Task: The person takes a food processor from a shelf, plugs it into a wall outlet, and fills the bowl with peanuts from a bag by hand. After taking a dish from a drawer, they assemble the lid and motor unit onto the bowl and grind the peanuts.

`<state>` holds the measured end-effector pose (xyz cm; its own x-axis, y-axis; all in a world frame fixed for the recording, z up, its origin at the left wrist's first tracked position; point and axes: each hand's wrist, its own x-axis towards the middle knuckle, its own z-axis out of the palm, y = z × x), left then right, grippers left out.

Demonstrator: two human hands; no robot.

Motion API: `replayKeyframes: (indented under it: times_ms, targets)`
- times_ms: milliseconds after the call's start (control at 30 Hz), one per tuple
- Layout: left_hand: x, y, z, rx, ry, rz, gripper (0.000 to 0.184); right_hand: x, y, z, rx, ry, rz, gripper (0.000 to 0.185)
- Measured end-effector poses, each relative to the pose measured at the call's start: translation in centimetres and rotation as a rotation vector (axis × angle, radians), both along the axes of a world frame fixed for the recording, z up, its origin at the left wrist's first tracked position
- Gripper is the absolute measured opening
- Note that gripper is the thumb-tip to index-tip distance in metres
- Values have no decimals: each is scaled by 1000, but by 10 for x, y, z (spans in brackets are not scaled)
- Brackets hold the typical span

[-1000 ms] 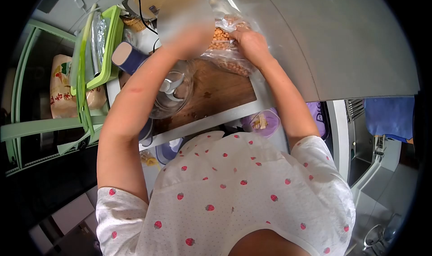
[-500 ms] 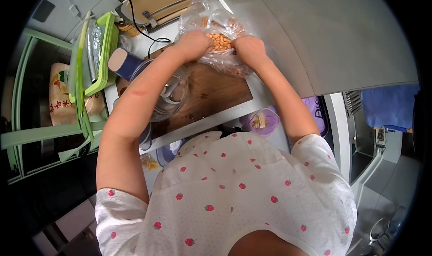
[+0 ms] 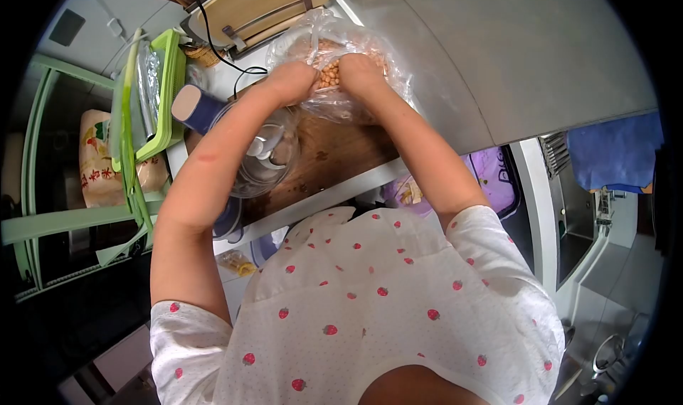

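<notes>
A clear plastic bag (image 3: 388, 88) of peanuts (image 3: 329, 76) lies at the far side of a wooden cutting board (image 3: 334, 145). My left hand (image 3: 293, 82) is closed on the bag's left edge. From the right, my right hand (image 3: 360, 73) grips the plastic, its fingertips mostly hidden. Peanuts show in the gap between the two hands, and more show through the plastic behind them. A clear round container (image 3: 269, 164) stands on the board below my left forearm, which partly covers it.
Beside the container is a dark blue cylinder with a beige end (image 3: 196, 106). A green basket (image 3: 169, 92) holds wrapped items at left, with a long green onion (image 3: 126, 120) hanging over it. Upright boards (image 3: 267, 10) stand behind. A purple bin (image 3: 407, 192) sits below the counter edge.
My right hand has moved left, closer to my left hand, narrowing the gap over the peanuts. My left hand has shifted slightly left and down. The bag's plastic has changed shape.
</notes>
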<state>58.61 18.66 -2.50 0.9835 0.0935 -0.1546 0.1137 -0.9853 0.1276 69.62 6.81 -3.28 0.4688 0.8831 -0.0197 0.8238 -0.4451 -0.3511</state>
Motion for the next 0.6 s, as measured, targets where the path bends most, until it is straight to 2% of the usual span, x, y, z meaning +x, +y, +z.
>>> replayKeyframes:
  times_ms: [67, 100, 167, 367, 500, 600]
  targets:
    - [5, 3, -9, 6, -9, 167, 8, 3, 8, -7, -33, -3, 20, 19]
    - [6, 6, -13, 3, -9, 169, 8, 5, 11, -12, -59, 21, -10, 19]
    - [10, 7, -9, 2, -128, 271, 11, 3, 11, -5, -87, 40, -36, 20]
    - [25, 0, -2, 81, -66, 374, 17, 7, 11, -1, -92, -3, -4, 19]
    - [33, -8, 3, 213, 11, 272, 17, 15, 20, -8, -104, 38, 17, 20]
    - [39, -7, 7, 364, -111, 158, 15, 26, 30, -20, -134, 81, 49, 23]
